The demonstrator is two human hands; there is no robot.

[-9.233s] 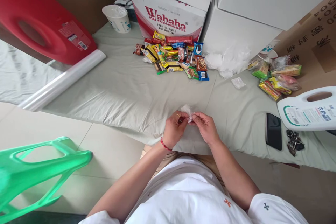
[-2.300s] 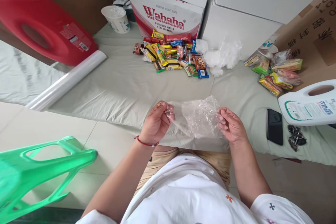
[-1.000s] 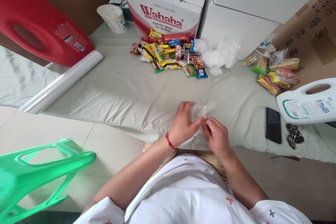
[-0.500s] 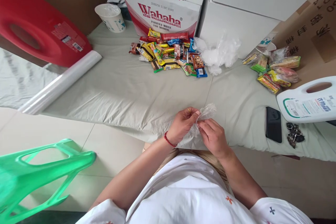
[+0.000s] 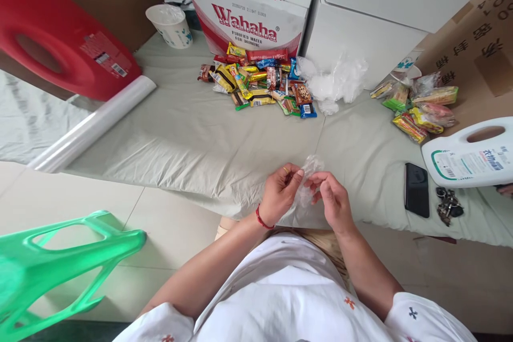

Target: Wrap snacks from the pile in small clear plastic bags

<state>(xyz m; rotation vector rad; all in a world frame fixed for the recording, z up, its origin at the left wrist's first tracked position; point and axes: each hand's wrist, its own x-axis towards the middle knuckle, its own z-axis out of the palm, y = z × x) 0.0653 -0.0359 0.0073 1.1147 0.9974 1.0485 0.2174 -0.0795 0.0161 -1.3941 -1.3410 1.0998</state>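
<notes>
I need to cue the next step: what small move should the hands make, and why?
Probably bring the right hand's thumb and fingers together on the plastic: the thumb stands apart from the fingers, which reach across the crumpled film, while the left hand appears to pinch its edge.

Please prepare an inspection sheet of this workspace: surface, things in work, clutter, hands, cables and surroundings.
Surface: wrinkled pale cloth.
Things in work: crumpled clear plastic film.
Clutter: wrapped snacks in two heaps, bunched white plastic, phone, keys, paper cup.
Hands: left hand pinches the film; right hand reaches it, grip unclear.
Cables: nothing seen.
Surroundings: Wahaha carton behind the larger heap; red jug, white jug, green plastic stool.
</notes>
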